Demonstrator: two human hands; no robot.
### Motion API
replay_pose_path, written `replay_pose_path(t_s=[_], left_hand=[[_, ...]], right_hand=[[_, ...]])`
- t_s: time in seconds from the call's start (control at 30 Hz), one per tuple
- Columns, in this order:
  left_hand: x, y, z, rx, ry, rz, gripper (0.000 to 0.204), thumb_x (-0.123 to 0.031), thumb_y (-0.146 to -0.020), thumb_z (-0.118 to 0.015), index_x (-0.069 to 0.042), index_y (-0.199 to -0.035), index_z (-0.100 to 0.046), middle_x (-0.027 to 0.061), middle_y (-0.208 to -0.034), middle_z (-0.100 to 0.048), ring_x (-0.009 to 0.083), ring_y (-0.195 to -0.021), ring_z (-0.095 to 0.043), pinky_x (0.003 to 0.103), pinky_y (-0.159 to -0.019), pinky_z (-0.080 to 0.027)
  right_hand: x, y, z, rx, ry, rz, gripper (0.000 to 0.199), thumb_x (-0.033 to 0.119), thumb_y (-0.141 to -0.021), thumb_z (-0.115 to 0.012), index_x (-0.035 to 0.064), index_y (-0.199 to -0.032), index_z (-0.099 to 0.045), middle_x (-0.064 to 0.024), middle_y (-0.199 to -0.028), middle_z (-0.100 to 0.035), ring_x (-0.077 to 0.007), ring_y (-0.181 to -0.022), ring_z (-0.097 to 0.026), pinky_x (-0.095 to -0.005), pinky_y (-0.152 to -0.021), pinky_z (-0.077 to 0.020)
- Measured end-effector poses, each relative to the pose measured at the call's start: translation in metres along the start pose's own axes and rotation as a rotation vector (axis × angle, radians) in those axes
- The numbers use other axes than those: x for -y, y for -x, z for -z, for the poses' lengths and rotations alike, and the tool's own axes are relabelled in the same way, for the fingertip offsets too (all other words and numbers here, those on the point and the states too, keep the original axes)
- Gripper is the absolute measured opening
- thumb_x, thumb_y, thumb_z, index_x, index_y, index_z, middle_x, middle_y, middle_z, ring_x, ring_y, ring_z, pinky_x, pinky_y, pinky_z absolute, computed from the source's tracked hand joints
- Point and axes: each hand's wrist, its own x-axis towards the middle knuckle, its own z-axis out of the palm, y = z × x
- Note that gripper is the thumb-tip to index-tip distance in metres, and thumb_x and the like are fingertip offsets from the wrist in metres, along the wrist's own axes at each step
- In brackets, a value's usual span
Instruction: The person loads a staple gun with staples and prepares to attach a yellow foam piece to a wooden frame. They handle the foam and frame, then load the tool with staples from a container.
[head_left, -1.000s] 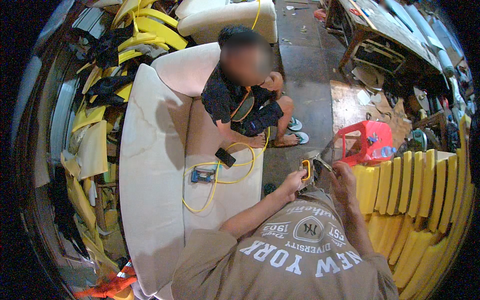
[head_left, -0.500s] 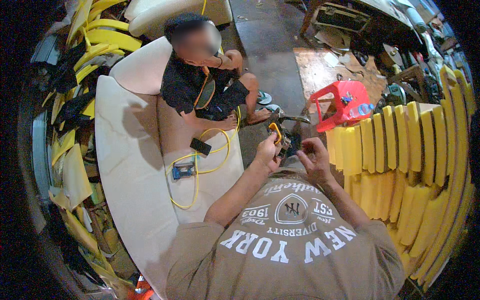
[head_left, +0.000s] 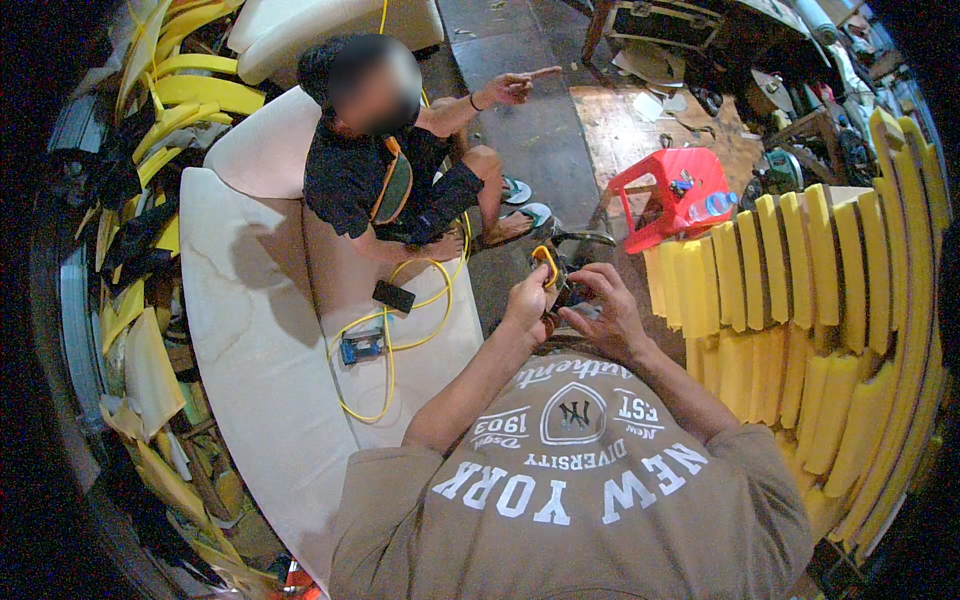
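Note:
My left hand is closed around a small dark tool with a yellow loop-shaped part, held just in front of my shirt. Its exact kind is hard to make out. My right hand is at the tool's other side, with fingers bent in and thumb near the fingertips; whatever sits between them is too small to name. A black curved part shows just beyond my hands, and I cannot tell whether it belongs to the tool.
At the left, a person in black sits on a pale sofa, one arm stretched out. A black phone, a blue tool and a yellow hose lie there. A red stool bears a bottle; yellow foam strips line the right.
My right hand has moved left to the tool, its fingers now bent in. The other person's arm has gone from a bent position to stretched out, a finger pointing right.

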Motion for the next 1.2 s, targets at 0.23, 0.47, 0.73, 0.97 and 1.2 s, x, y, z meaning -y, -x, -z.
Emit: replay_pose_path(t_s=[0.23,0.47,0.73,0.97,1.2], left_hand=[[0.02,-0.043,0.04,0.069,-0.104,-0.048,0.024,-0.029,-0.094,-0.041,-0.013,-0.088,-0.058,-0.0002,-0.077,-0.059,0.0126,-0.068,-0.054,0.031,-0.062,-0.046],[0.011,-0.023,0.012,-0.003,-0.002,-0.017,0.023,-0.028,-0.094,-0.043,-0.012,-0.088,-0.059,0.0004,-0.075,-0.059,0.013,-0.064,-0.054,0.03,-0.058,-0.045],[0.029,-0.056,0.035,0.05,0.045,-0.006,0.026,-0.029,-0.095,-0.04,-0.01,-0.092,-0.057,0.0043,-0.078,-0.061,0.0172,-0.066,-0.059,0.035,-0.061,-0.05],[0.012,-0.029,0.003,0.12,0.057,0.001,0.027,-0.029,-0.095,-0.039,-0.007,-0.095,-0.056,0.0058,-0.08,-0.063,0.0178,-0.067,-0.061,0.035,-0.064,-0.052],[0.017,-0.028,-0.015,0.098,-0.079,-0.023,0.027,-0.027,-0.094,-0.043,-0.004,-0.1,-0.055,0.0072,-0.087,-0.063,0.0189,-0.073,-0.062,0.032,-0.066,-0.05]], right_hand=[[0.007,-0.005,0.0,0.013,0.059,-0.021,0.045,0.013,-0.067,-0.075,0.0043,-0.105,-0.053,-0.0131,-0.103,-0.051,-0.0272,-0.09,-0.057,-0.0331,-0.074,-0.0502],[0.0,-0.003,0.0,-0.022,0.052,0.024,0.043,0.006,-0.066,-0.073,0.003,-0.103,-0.052,-0.0133,-0.102,-0.05,-0.0252,-0.088,-0.057,-0.032,-0.073,-0.0496],[-0.006,0.002,-0.003,-0.054,0.037,-0.017,0.041,0.007,-0.065,-0.073,0.004,-0.101,-0.052,-0.0143,-0.107,-0.048,-0.0279,-0.092,-0.055,-0.0333,-0.076,-0.0488],[-0.002,0.008,0.004,-0.114,0.143,0.155,0.034,0.01,-0.065,-0.074,0.0059,-0.092,-0.053,-0.016,-0.112,-0.047,-0.0315,-0.101,-0.051,-0.0393,-0.084,-0.045],[-0.01,0.015,0.008,-0.199,0.213,0.11,0.033,0.01,-0.066,-0.073,0.0061,-0.093,-0.054,-0.0165,-0.112,-0.048,-0.0322,-0.102,-0.05,-0.0397,-0.086,-0.0435]])
